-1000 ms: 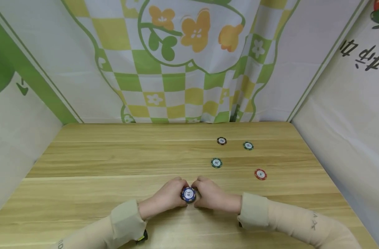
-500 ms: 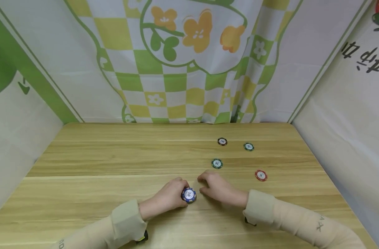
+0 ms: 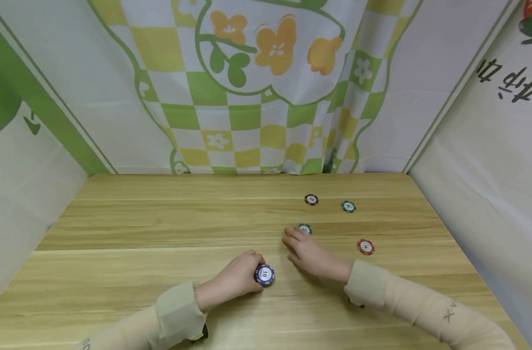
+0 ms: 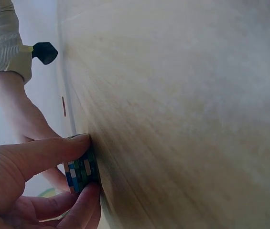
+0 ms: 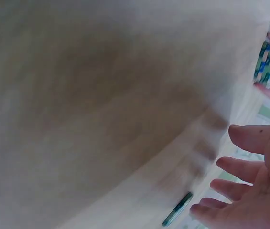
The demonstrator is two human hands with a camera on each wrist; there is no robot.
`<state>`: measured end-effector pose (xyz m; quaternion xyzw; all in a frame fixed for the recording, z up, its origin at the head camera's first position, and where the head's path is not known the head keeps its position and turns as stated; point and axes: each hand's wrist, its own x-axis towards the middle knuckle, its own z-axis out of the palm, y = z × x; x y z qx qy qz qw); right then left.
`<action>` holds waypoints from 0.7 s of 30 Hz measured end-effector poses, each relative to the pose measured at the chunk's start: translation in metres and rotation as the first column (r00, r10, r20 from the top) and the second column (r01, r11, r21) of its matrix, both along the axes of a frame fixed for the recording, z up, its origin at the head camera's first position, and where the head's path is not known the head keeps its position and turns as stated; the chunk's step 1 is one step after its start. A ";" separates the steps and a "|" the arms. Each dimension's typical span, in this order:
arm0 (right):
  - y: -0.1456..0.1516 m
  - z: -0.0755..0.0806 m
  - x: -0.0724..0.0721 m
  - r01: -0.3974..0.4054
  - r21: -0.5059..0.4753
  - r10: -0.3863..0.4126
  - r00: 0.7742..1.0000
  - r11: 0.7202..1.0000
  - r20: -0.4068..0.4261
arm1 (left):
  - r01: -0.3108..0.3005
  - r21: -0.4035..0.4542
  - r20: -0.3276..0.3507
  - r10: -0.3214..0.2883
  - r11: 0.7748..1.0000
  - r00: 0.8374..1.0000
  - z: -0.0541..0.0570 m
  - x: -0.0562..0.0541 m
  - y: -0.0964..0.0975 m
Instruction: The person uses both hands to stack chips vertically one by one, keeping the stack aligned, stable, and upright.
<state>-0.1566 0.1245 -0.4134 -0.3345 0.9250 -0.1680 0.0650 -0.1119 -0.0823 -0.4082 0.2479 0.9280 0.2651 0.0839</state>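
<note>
A short stack of poker chips (image 3: 265, 275), topped by a blue one marked 10, stands on the wooden table. My left hand (image 3: 236, 278) grips this stack from its left side, thumb and fingers around the edges. In the left wrist view the stack (image 4: 81, 172) shows blue and green layers. My right hand (image 3: 313, 253) holds nothing and hovers by a green poker chip (image 3: 306, 228), whose near part it hides in the head view. The right wrist view shows that chip (image 5: 178, 210) just beyond the spread fingertips of the right hand (image 5: 254, 176).
Further loose poker chips lie flat on the table (image 3: 139, 218): a black one (image 3: 311, 200) and a green one (image 3: 348, 206) toward the back, a red one (image 3: 366, 247) to the right. A patterned curtain (image 3: 248, 116) hangs behind the table's far edge.
My right hand has left the stack and moved forward and right to the nearest green chip. The left hand has stayed on the stack, which has not moved.
</note>
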 end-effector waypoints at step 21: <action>0.015 -0.002 -0.018 0.173 -0.003 -0.172 0.981 0.985 -0.093 | 0.008 0.013 -0.009 -0.007 1.000 1.000 -0.001 0.000 -0.001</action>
